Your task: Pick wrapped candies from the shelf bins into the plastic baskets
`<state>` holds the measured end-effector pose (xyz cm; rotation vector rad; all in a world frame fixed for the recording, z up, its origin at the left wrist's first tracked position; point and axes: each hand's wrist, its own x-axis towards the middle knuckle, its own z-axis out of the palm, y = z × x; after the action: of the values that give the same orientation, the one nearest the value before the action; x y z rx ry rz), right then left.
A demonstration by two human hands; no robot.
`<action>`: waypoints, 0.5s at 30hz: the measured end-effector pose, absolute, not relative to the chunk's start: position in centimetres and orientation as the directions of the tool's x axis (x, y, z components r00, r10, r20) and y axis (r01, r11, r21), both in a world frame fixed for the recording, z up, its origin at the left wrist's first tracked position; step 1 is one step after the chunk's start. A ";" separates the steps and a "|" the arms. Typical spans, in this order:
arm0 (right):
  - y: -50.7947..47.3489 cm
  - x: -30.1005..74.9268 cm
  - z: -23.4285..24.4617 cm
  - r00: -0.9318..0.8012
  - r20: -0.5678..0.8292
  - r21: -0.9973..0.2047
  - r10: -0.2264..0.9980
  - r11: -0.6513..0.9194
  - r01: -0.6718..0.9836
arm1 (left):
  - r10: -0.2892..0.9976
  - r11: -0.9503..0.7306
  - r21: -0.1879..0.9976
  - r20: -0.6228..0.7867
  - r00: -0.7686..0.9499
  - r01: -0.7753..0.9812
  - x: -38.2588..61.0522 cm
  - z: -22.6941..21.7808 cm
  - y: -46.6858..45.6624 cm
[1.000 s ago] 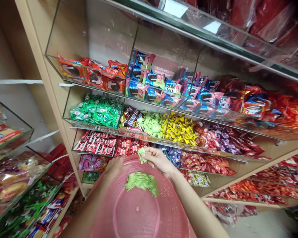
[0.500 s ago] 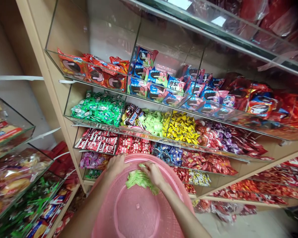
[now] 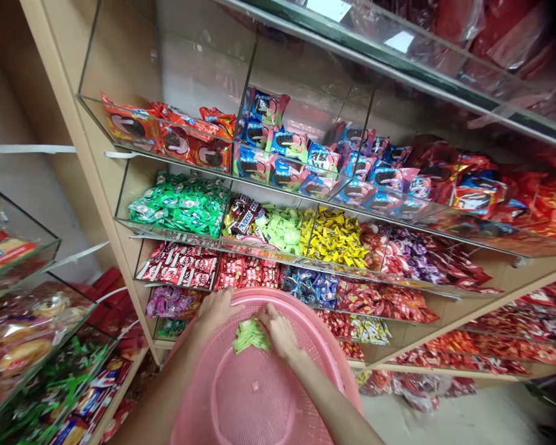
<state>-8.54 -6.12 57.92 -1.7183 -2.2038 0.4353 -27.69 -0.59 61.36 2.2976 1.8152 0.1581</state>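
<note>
Head view gives me both bare hands at a pink basket (image 3: 254, 411), in front of stocked shelves (image 3: 426, 364). With my left hand (image 3: 215, 307) I hold the far rim, fingers closed over it. My right hand (image 3: 278, 330) is inside, its fingers bent against the light-green packets (image 3: 249, 335); I cannot tell whether they pinch one or only press on the bunch. I judge the work partly done: an overlapping bunch lies by the basket's far wall, taking up a small part of it. Similar light-green pieces (image 3: 280, 228) remain in a shelf compartment, between brown-wrapped bars (image 3: 245, 213) and yellow packets (image 3: 336, 239). The hand covers part of the bunch, so I cannot count it.
</note>
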 end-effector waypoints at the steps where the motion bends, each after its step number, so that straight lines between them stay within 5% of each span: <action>1: -6.1 -8.5 57.8 -0.249 0.068 -0.388 0.966 0.255 0.886 | 0.970 -0.222 0.228 -0.042 0.237 0.948 -27.7 61.4 -0.6; 7: -6.2 -8.7 57.6 -0.338 0.126 -0.216 0.933 0.358 0.908 | 0.970 -0.227 0.235 -0.034 0.242 0.945 -27.7 61.4 -0.5; 15: -6.7 -8.4 57.8 -0.371 0.169 -0.289 0.913 0.406 0.867 | 0.971 -0.220 0.234 -0.040 0.235 0.947 -27.7 61.7 -0.7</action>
<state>-8.44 -6.71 57.84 -1.5484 -2.3661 0.2179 -27.69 -0.66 61.72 2.2956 1.8147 0.1694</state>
